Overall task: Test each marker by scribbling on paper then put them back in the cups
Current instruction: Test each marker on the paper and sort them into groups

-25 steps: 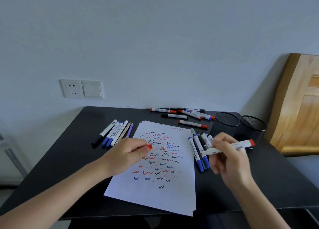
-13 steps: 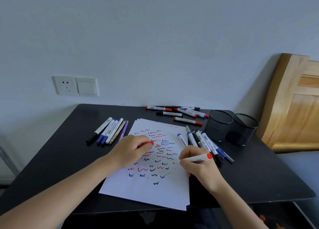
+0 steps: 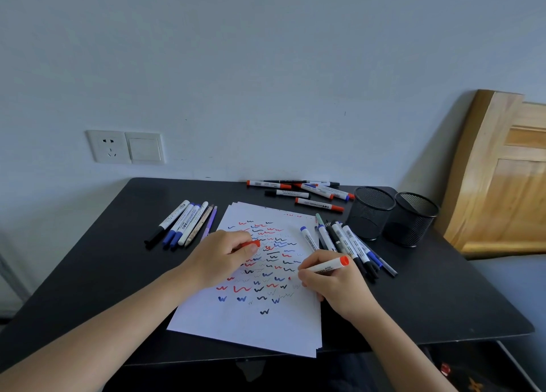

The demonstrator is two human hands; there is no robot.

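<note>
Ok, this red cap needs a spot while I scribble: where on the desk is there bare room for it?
Bare desk lies left of the paper, in front of the left marker row, and right of the right hand, in front of the cups. Crowded: the marker pile between paper and cups, and the markers along the wall.

Nothing I can read: the print on the marker (image 3: 326, 265) in my right hand (image 3: 335, 288) and on the loose markers (image 3: 327, 237) beside the paper (image 3: 236, 326) is too blurred

Red marker (image 3: 328, 266) slants tip-down on scribbled paper (image 3: 236, 326) — mesh cups (image 3: 370, 214) stand upright.
</note>
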